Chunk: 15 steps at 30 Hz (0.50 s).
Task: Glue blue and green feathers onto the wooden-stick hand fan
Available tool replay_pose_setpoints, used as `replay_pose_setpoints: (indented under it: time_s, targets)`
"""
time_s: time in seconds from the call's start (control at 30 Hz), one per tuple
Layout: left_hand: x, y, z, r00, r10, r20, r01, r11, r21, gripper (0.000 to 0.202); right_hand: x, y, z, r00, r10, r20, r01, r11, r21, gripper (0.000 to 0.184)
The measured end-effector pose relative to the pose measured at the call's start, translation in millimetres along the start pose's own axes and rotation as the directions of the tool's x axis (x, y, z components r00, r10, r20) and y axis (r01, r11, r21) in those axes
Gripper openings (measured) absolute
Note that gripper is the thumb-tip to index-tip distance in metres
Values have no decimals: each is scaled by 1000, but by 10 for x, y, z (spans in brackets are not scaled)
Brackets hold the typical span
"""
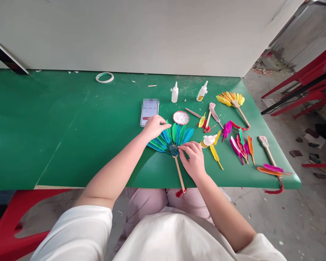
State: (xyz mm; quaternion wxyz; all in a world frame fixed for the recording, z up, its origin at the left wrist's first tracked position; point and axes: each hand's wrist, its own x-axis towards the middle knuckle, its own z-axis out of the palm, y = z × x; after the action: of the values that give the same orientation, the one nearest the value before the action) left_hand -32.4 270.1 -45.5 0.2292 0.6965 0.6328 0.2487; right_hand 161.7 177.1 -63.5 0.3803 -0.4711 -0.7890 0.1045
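Observation:
A feather fan [188, 135] of blue and green feathers lies on the green table, its wooden handle toward me and a red tassel [180, 193] over the front edge. My left hand [154, 127] is closed at the upper left of the fan, thumb and fingers pinching a green feather near its tip. My right hand [193, 158] is at the right of the fan's base, its fingertips closed on the feather quills where they meet the handle; the exact quill is hidden. Just behind the fan sits a round lid of white glue [180, 117]. A phone [149, 108] showing a timer lies beside my left hand.
Two white glue bottles [174, 92] stand at the back; another glue bottle [208, 140] lies near my right hand. To the right are a yellow feather fan [230, 98], loose coloured feathers [240, 146] and bare handles [267, 148]. A tape roll [104, 77] lies near the wall.

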Motion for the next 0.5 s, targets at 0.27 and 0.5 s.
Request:
replay_pose_setpoints:
  time_s: [0.27,0.5]
  targets:
    - [-14,16,48,1000,25,6,-25,998,50,30,-38,25,69,994,-71,85,76,996,-55,17]
    - [-56,67,15,1000,16,4,-16,1000,-22,23,-34,12,71,988,-72,134,86,991,-104,19]
